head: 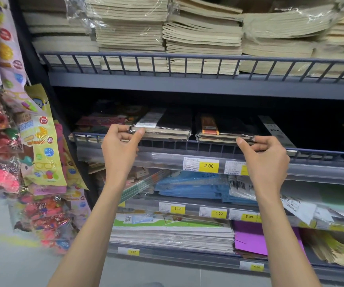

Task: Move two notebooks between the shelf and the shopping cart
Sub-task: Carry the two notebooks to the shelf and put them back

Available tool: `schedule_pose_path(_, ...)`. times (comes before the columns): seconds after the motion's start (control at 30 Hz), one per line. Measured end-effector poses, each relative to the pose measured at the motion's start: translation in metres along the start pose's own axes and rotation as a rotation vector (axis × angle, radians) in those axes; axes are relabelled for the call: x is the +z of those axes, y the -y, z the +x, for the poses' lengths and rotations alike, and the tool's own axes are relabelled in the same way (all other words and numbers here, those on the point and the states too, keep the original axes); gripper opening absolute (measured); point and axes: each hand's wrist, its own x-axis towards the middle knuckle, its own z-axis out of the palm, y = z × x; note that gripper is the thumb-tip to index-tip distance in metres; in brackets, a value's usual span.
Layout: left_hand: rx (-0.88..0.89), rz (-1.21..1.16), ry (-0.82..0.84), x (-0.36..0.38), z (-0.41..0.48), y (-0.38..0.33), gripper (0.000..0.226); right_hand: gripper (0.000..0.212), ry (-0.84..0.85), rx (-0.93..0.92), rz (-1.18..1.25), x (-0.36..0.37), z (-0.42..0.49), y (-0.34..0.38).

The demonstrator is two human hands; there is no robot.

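The white-banded notebook [167,126] and the orange-banded notebook [225,129] are held side by side at the front of the middle shelf [312,170], just above its wire rail. Both dark covers are wrapped in clear film. At far left, bright hanging packets [40,141] are seen beside the shelving. The left hand [121,146] is curled, and the near left corner of the white-banded notebook is pinched between its thumb and fingers. A narrow gap is left between the two notebooks. The near right corner of the orange-banded notebook is pinched by the right hand [264,156], likewise curled. A yellow 2.00 price tag [208,165] is fixed below, between the wrists.
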Motion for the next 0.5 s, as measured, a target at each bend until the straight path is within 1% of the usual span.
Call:
schedule_pose_path(0.1,-0.007,0.002,0.016,-0.001,-0.001,0.003,0.037,0.041,0.026,-0.010,-0.027,-0.001,-0.004,-0.002)
schedule_pose_path(0.23,0.019,0.059,0.035,-0.009,-0.005,0.006,0.037,0.052,0.102,-0.057,-0.128,-0.005,-0.012,-0.004)
schedule_pose_path(0.33,0.072,0.222,0.111,-0.019,-0.008,0.008,0.031,0.057,0.133,-0.128,-0.294,-0.011,-0.020,-0.002)
schedule_pose_path(0.43,0.142,0.435,0.214,-0.030,-0.009,0.012,0.026,0.054,0.147,-0.205,-0.476,-0.021,-0.030,0.003)
schedule_pose_path(0.5,0.188,0.609,0.296,-0.037,-0.010,0.013,0.027,0.050,0.210,-0.249,-0.610,-0.029,-0.035,0.008)
